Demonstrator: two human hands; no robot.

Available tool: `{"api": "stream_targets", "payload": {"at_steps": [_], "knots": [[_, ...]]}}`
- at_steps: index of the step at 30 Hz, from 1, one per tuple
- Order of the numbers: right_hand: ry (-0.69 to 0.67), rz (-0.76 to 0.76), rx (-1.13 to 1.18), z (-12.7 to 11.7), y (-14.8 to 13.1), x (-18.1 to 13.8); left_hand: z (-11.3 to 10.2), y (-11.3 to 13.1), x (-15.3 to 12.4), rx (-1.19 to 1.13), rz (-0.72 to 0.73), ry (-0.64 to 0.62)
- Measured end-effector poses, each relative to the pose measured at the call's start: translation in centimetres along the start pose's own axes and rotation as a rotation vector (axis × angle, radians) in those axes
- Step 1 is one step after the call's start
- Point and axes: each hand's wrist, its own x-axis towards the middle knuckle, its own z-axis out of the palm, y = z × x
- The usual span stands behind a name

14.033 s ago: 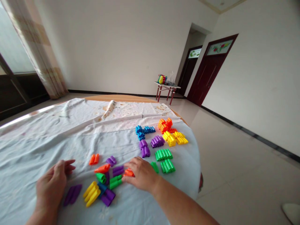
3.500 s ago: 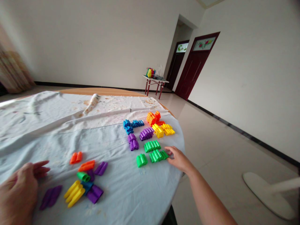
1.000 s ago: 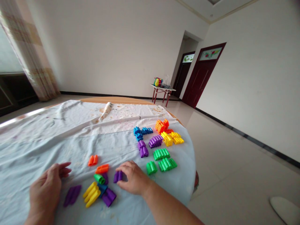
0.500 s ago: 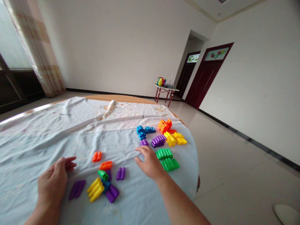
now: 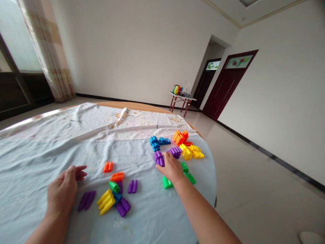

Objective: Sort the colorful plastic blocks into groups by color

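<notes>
My right hand [image 5: 172, 167] is at the right part of the table, thumb and fingers closed around the right side of small purple tubes [image 5: 158, 156]. Its fingertips are partly hidden. More purple tubes [image 5: 175, 151] lie just beyond it, and green tubes [image 5: 190, 177] show on both sides of the wrist. My left hand [image 5: 64, 186] rests on the cloth at the left, fingers loosely stretched and holding nothing. Near it lie a dark purple pair [image 5: 86, 200], yellow tubes [image 5: 106, 202], orange pairs [image 5: 117, 177], a green tube [image 5: 114, 186] and a purple pair [image 5: 132, 186].
Blue [image 5: 155, 143], orange [image 5: 180, 137] and yellow tubes [image 5: 191, 151] stand grouped at the far right. A wrinkled cloth [image 5: 63, 149] covers the round table. Beyond, a small side table [image 5: 182, 97] carries bags, near a dark red door [image 5: 230, 84].
My right hand has moved right and closed in on the purple tubes, uncovering more of them. My left hand stays in place; the view has shifted slightly.
</notes>
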Motion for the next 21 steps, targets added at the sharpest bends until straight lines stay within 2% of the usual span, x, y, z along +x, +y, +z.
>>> {"api": "stream_targets", "payload": {"at_steps": [7,21], "knots": [[-0.048,0.035,-0.07,1.0,-0.5,0.7,0.0,0.4,-0.2,0.02,0.001,0.0],[-0.021,0.038,-0.038,1.9,-0.8,0.7,0.1,-0.1,0.2,0.015,-0.01,-0.008]]}}
